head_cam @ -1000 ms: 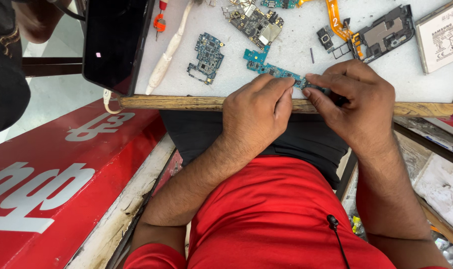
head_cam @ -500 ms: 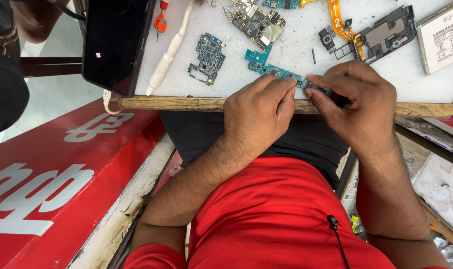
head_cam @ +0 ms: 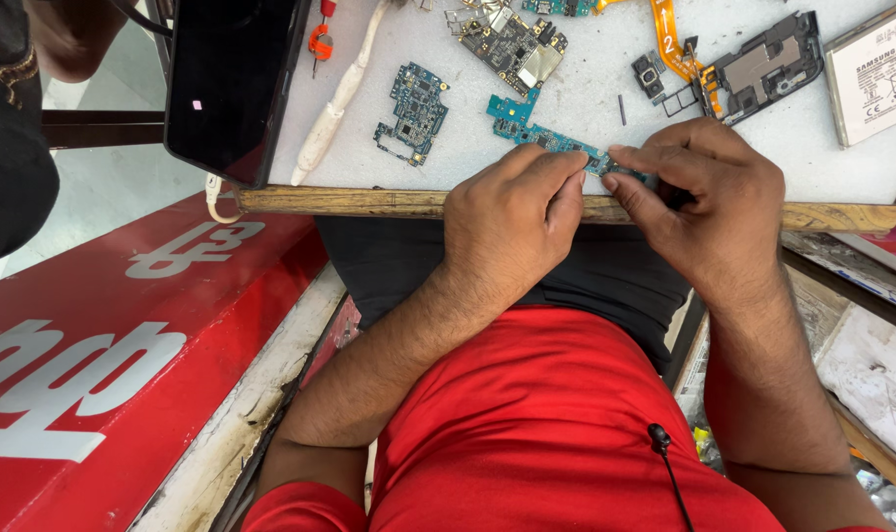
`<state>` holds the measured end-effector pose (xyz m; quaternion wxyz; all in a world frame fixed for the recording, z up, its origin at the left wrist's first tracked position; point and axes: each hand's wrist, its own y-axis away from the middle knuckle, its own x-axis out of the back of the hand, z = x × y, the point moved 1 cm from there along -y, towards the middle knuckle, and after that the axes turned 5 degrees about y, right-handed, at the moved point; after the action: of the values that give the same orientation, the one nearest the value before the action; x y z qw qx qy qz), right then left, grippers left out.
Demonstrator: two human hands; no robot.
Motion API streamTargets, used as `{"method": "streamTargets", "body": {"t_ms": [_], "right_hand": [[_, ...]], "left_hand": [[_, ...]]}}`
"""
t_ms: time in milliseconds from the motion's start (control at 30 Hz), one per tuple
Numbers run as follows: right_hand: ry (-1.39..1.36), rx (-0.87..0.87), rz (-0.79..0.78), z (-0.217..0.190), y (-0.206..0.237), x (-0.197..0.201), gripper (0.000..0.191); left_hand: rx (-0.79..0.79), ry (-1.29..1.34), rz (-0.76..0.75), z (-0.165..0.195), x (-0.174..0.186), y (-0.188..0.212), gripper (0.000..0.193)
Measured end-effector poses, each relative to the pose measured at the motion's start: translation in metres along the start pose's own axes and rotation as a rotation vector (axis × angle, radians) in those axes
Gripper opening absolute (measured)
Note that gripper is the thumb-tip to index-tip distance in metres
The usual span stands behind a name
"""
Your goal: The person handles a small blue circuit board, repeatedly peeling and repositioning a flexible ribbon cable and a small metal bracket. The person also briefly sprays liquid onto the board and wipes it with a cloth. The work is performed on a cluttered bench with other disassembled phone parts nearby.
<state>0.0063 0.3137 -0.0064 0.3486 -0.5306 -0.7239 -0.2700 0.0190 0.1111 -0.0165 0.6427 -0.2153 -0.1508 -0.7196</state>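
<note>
both hands meet at the near edge of the white worktop (head_cam: 586,118), pinching one long narrow teal circuit board (head_cam: 541,133) between them: the left hand (head_cam: 512,222) grips its near end with curled fingers, and the right hand (head_cam: 704,202) presses thumb and forefinger on the same end from the other side. the board's far end, with a wider square tab, lies flat on the worktop. counted around it: one separate blue-green circuit board (head_cam: 413,110) to the left, one board with silver metal shields (head_cam: 515,41) further back, one black phone frame piece with an orange flex ribbon (head_cam: 763,64) to the right, one white rectangular battery (head_cam: 876,74) at the right edge, one black-screened tablet (head_cam: 233,84) overhanging the left edge, one white cable (head_cam: 334,108) beside it, and one small red-handled tool (head_cam: 320,37)
</note>
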Motion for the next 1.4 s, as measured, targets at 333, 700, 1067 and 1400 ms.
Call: {"method": "streamTargets", "body": {"t_ms": [333,700,1067,1400], "right_hand": [[-0.014,-0.022,-0.007,0.000,0.000,0.001,0.025],[-0.037,-0.037,-0.015,-0.005,-0.002,0.003,0.026],[-0.005,-0.015,-0.002,-0.002,-0.001,0.002,0.025],[-0.014,-0.013,-0.010,-0.001,-0.001,0.002,0.026]], "left_hand": [[-0.003,-0.003,-0.011,0.002,0.002,-0.001,0.016],[0.092,0.116,0.062,-0.003,0.018,0.000,0.015],[0.068,-0.003,0.027,-0.004,0.010,-0.004,0.016],[0.052,-0.014,0.050,-0.003,0.009,-0.002,0.017]]}}
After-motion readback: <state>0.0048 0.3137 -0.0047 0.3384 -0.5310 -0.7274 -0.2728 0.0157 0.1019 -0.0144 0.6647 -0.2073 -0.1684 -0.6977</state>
